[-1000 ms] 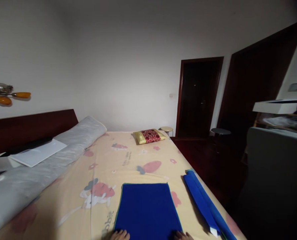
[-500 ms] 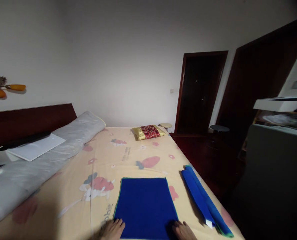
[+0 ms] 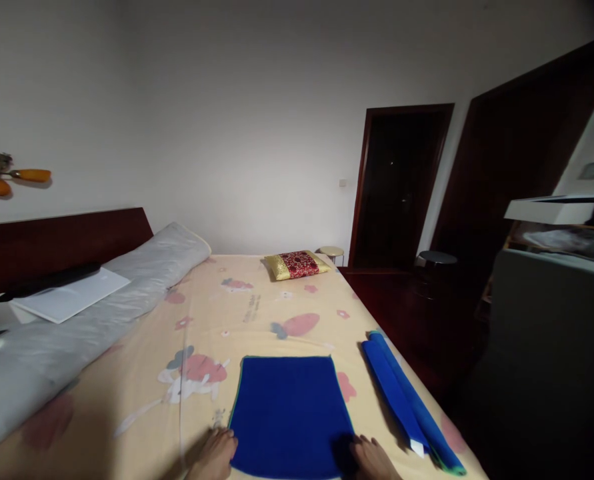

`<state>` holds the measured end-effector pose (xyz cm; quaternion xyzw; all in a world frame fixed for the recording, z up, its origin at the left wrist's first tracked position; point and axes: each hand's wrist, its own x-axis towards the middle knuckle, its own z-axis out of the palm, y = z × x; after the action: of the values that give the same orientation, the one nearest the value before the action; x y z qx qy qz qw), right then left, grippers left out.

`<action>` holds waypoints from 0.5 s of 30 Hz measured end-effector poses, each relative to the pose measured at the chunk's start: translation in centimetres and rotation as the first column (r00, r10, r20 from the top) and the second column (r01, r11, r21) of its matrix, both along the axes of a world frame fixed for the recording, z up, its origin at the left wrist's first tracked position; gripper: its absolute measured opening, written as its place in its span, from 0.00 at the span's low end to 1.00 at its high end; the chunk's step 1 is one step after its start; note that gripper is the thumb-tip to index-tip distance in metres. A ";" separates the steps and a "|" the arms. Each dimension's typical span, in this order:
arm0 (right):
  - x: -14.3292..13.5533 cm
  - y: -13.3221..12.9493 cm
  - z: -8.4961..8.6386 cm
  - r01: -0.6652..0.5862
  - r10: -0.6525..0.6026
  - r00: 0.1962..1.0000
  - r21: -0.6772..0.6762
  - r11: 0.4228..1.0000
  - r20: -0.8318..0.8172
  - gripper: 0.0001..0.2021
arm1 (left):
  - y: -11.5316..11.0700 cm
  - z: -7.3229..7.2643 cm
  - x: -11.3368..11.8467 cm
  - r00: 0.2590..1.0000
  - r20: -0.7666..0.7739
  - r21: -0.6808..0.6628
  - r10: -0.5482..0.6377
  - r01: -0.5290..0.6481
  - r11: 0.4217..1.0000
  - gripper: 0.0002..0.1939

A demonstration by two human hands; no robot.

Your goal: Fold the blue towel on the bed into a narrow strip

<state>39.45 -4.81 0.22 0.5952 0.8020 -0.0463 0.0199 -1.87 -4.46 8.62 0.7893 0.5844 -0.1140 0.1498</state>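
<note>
A flat blue cloth [image 3: 291,415] lies spread on the bed's yellow patterned sheet [image 3: 257,313]. My left hand [image 3: 214,455] rests at the cloth's near left corner, fingers on its edge. At the near right corner sits my right hand [image 3: 371,459], also touching the cloth's edge. Whether either hand pinches the fabric is hidden by the frame's bottom edge. A second blue cloth, folded into a long narrow strip [image 3: 407,403], lies to the right near the bed's edge.
A long grey bolster [image 3: 77,333] with a white sheet of paper [image 3: 69,301] on it runs along the dark headboard at left. A red and gold cushion [image 3: 297,264] sits at the bed's far end. Dark doors, two stools and a grey cabinet [image 3: 551,347] stand at right.
Both hands have come further into view at the cloth's near corners, and the cloth's near edge now shows. The view tilted slightly downward.
</note>
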 end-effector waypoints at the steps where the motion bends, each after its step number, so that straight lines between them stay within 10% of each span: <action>1: 0.1 0.0 0.2 0.008 -0.008 1.000 0.002 1.000 -0.006 0.25 | 0.1 0.2 -0.2 1.000 0.002 0.005 0.005 -0.005 1.000 0.18; 15: 1.2 0.7 0.3 0.089 -0.084 0.994 0.070 0.994 -0.077 0.23 | 1.3 -0.9 -2.9 0.993 0.018 0.039 0.116 -0.117 0.992 0.16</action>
<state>40.63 -4.07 0.55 0.6275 0.7769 -0.0393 -0.0337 -4.78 -3.14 7.77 0.7576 0.6304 -0.0871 0.1449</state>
